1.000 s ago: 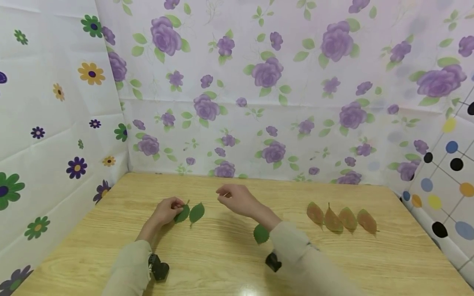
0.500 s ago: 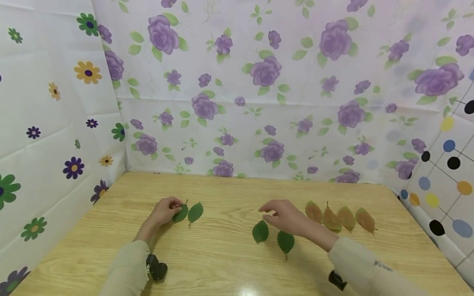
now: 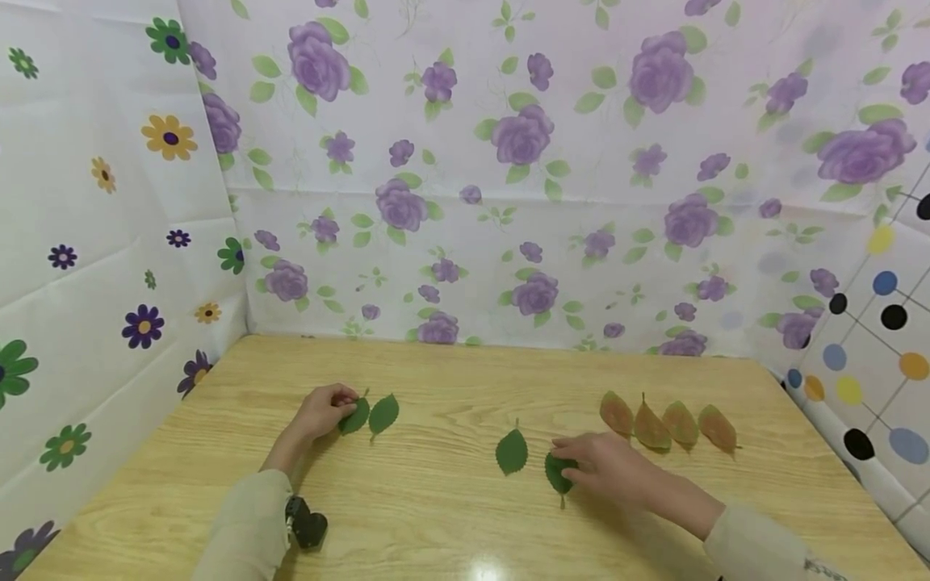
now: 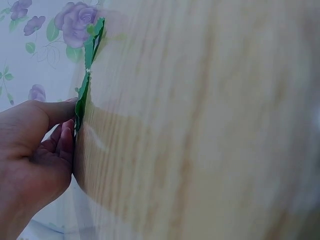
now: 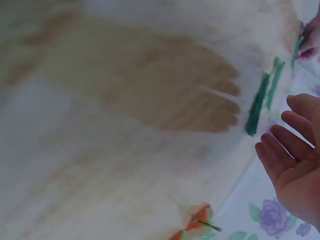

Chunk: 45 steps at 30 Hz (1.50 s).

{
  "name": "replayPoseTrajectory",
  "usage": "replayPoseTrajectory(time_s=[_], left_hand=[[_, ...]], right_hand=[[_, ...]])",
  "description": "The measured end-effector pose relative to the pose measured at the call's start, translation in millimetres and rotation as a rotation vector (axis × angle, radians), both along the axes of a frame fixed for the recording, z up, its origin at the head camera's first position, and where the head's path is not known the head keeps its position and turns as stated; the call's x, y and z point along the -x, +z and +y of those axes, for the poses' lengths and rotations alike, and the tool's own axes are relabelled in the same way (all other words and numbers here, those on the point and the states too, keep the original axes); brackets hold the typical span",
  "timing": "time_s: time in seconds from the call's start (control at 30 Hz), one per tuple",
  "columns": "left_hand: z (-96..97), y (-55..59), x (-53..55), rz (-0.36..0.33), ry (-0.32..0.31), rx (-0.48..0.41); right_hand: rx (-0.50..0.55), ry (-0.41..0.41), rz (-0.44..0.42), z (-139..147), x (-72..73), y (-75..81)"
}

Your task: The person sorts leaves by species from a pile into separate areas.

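At the left of the table, my left hand (image 3: 324,411) rests with curled fingers and holds the edge of a toothed green leaf (image 3: 355,418) between thumb and fingers. The left wrist view shows the thumb against that leaf (image 4: 81,102), low over the wood. A second green leaf (image 3: 383,414) lies just to its right. Nearer the middle is a third green leaf (image 3: 512,452), stem pointing away. My right hand (image 3: 617,468) reaches over another green leaf (image 3: 558,476), partly covering it; its stem points toward me. In the right wrist view the fingers (image 5: 272,150) are spread and hold nothing.
Several reddish-brown leaves with green edges (image 3: 652,428) lie in a row at the table's right, beyond my right hand. The wooden table (image 3: 436,516) ends at a floral cloth (image 3: 465,266) behind, with patterned cloths at both sides.
My right hand has moved from the middle back to the right and down to the rightmost green leaf, uncovering the middle leaf. The left hand stays at its leaf.
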<state>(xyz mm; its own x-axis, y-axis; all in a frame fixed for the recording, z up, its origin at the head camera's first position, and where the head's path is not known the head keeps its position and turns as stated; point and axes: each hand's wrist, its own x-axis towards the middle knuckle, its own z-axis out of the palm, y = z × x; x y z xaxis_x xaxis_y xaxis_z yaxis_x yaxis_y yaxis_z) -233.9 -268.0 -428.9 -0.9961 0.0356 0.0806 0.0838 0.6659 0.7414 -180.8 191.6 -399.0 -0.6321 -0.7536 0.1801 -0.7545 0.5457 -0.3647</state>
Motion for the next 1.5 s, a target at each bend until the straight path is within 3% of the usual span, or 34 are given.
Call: replayPoseTrajectory(time_s=[0.23,0.57,0.8,0.9,1.0,1.1,1.23,1.37,1.5], left_hand=[[-0.3,0.4,-1.7,-0.011,0.006,-0.012],[1.8,4.1,-3.4,-0.033,0.023,-0.032],[2.9,6.4,-6.0,-0.048,0.128,-0.126],[5.5,12.8,-8.1,-0.061,0.17,-0.174],[14.5,22.7,-9.9,-0.027,0.178,-0.175],[30.4,33.1,-14.1,0.027,0.141,-0.147],[62.3,41.0,-22.1,0.058,0.042,-0.142],[99.0,41.1,-29.9,0.067,-0.051,-0.122],[133.5,34.3,-34.8,0.098,-0.176,-0.067]], right_hand=[[-0.07,0.031,-0.032,8,-5.1,-12.3],[-0.068,0.105,0.044,13,-13.4,-21.1],[-0.09,0.133,0.062,13,-14.4,-24.4],[-0.094,0.144,0.079,13,-14.1,-23.5],[-0.101,0.14,0.086,15,-14.3,-22.3],[-0.099,0.128,0.073,15,-14.4,-22.4],[-0.098,0.103,0.029,17,-14.9,-22.9],[-0.1,0.091,0.013,17,-15.1,-23.6],[-0.091,0.098,0.026,15,-15.9,-23.4]])
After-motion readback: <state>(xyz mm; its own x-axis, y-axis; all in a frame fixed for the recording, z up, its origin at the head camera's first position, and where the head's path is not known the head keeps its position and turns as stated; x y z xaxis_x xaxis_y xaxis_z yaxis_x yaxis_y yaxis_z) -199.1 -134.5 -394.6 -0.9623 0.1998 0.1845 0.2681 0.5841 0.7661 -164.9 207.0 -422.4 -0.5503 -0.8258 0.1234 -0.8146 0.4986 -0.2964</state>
